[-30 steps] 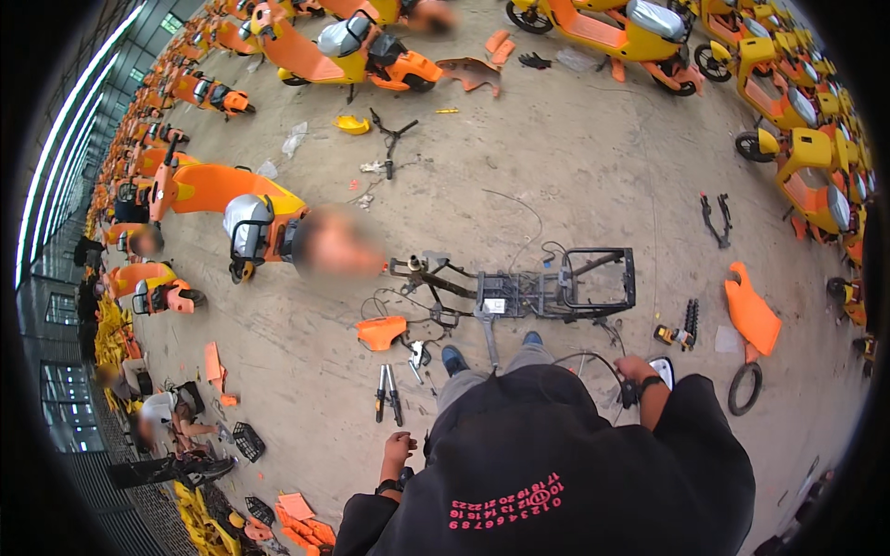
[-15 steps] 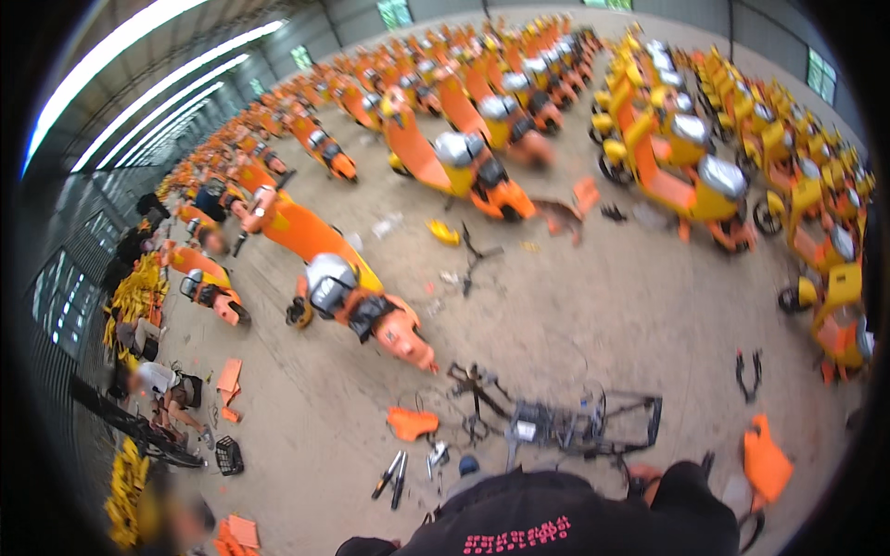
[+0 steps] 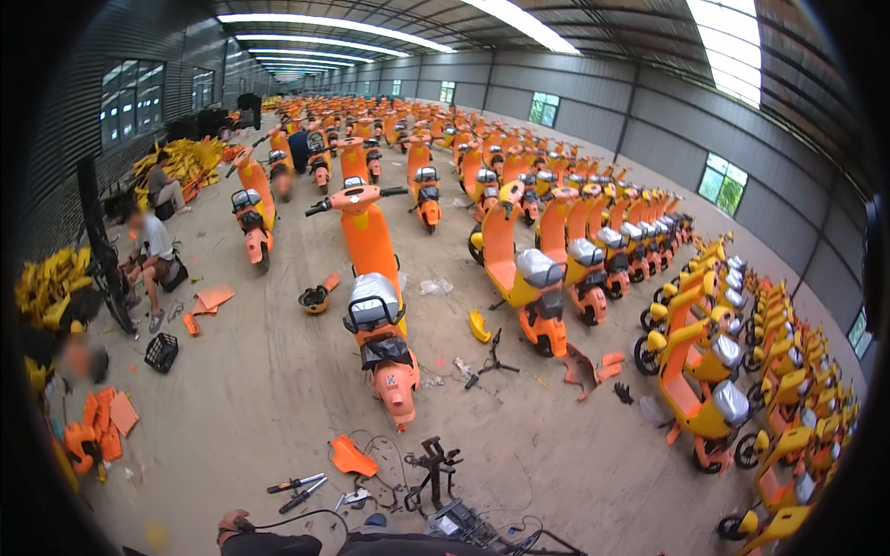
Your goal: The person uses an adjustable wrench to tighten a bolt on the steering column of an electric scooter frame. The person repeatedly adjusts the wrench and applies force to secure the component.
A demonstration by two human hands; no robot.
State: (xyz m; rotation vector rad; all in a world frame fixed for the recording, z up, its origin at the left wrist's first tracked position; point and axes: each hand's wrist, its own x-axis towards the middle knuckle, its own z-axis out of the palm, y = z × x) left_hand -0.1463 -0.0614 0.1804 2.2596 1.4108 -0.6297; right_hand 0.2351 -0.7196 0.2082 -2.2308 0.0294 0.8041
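My left hand is low in the view, left of my dark sleeve, closed round a black cable that curves to the right. My right hand is out of the picture. In front of my body lies a stripped black scooter frame, cut off by the lower edge, with its dark front end pointing away from me. Loose thin wires trail around it. Nearer my left hand, two shock absorbers rest on the floor beside a small silver part. Just beyond them is an orange body panel.
An orange scooter stands upright ahead, with rows of scooters beyond and to the right. Several loose parts lie around, including a black handlebar piece and a yellow panel. At left are a black basket and a seated person.
The view has swung up and to the left, so the scooter frame sits lower. My left hand has come into view with the cable; my right hand has left the picture.
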